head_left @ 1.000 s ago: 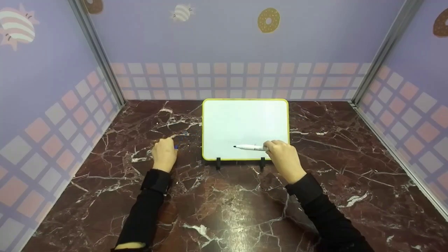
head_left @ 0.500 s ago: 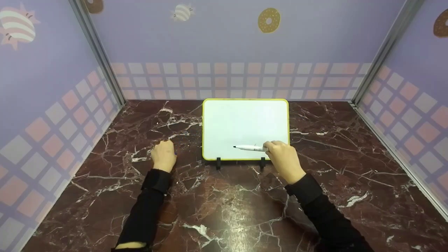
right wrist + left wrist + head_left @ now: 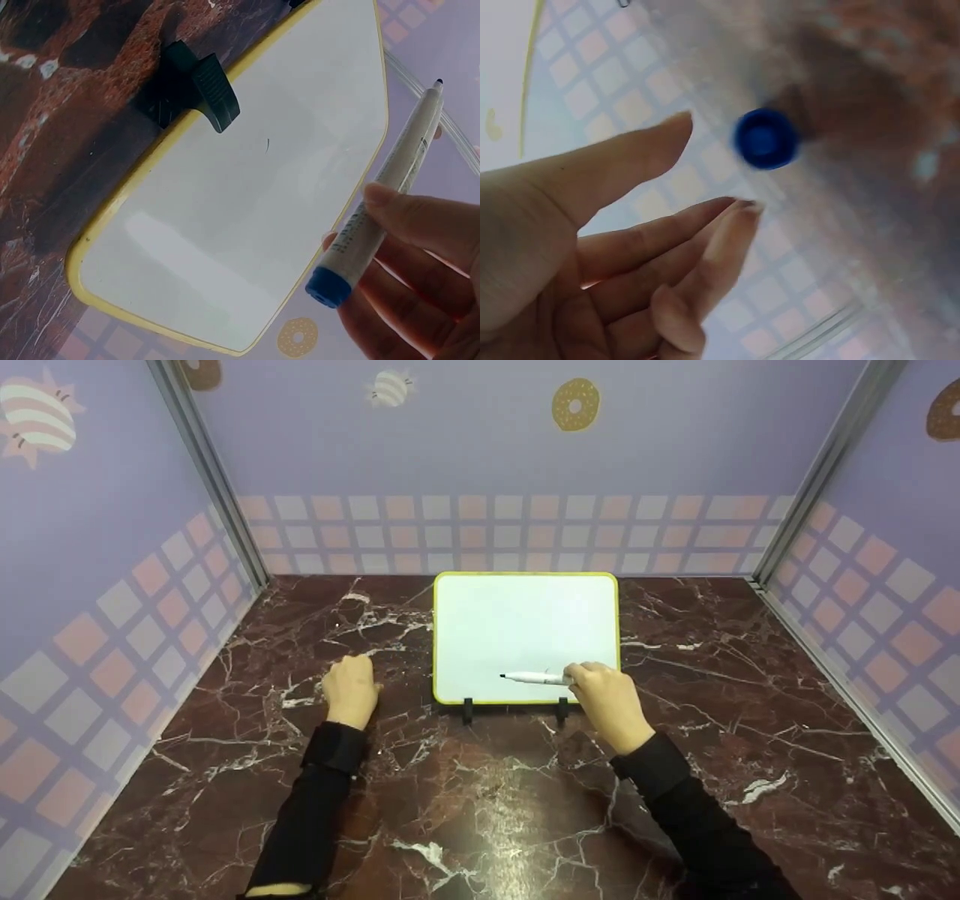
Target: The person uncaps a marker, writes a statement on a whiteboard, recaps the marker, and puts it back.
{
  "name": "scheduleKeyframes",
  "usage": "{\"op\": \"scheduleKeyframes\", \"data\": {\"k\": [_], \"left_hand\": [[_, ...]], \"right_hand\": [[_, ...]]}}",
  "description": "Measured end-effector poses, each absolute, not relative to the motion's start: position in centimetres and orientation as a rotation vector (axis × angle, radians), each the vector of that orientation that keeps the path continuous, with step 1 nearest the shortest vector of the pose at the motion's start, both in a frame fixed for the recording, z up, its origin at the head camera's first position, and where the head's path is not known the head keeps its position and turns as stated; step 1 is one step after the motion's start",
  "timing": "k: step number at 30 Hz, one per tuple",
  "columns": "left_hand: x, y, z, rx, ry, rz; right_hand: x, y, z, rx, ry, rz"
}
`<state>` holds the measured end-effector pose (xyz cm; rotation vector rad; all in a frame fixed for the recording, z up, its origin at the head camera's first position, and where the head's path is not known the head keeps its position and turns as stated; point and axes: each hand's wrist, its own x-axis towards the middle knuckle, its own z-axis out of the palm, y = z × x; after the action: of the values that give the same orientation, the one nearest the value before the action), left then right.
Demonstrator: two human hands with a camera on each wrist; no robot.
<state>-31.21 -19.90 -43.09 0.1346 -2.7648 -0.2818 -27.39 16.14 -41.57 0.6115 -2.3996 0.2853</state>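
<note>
My right hand (image 3: 609, 697) pinches a white whiteboard marker (image 3: 536, 678) in front of the whiteboard (image 3: 525, 630). The marker lies nearly level, its uncapped dark tip to the left, and its blue end (image 3: 328, 287) shows in the right wrist view. My left hand (image 3: 351, 690) is low over the table, left of the board. In the left wrist view, the thumb (image 3: 641, 154) and fingers are apart, holding nothing. Just beyond the fingertips is a blue marker cap (image 3: 766, 139), hollow end towards the camera, touching neither. From the head view the hand hides this cap.
The yellow-edged board leans upright on black stand clips (image 3: 468, 710). A small dark mark (image 3: 268, 145) is on its surface. Dark red marbled table (image 3: 480, 810) lies around it, with patterned purple walls (image 3: 480, 450) at the back and sides.
The blue cap, visible beside my left hand earlier, is now hidden in the head view. The left hand has shifted only slightly. My right hand and the marker stay almost still.
</note>
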Motion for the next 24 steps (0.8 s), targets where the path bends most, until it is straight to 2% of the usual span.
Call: {"op": "scheduleKeyframes", "data": {"k": [4,13,24], "left_hand": [[-30.9,-18.5,-41.7,-0.011,-2.591,-0.209],[-29.8,-13.9,-40.3,-0.651,-2.261,-0.270],[-27.5,-9.0,-42.0,-0.915,-2.164,-0.219]], "right_hand": [[-27.3,16.1,-41.6,0.612,-2.406,0.273],[-27.2,15.9,-42.0,0.654,-2.389,0.237],[-26.7,14.5,-42.6,0.702,-2.348,0.231]]}}
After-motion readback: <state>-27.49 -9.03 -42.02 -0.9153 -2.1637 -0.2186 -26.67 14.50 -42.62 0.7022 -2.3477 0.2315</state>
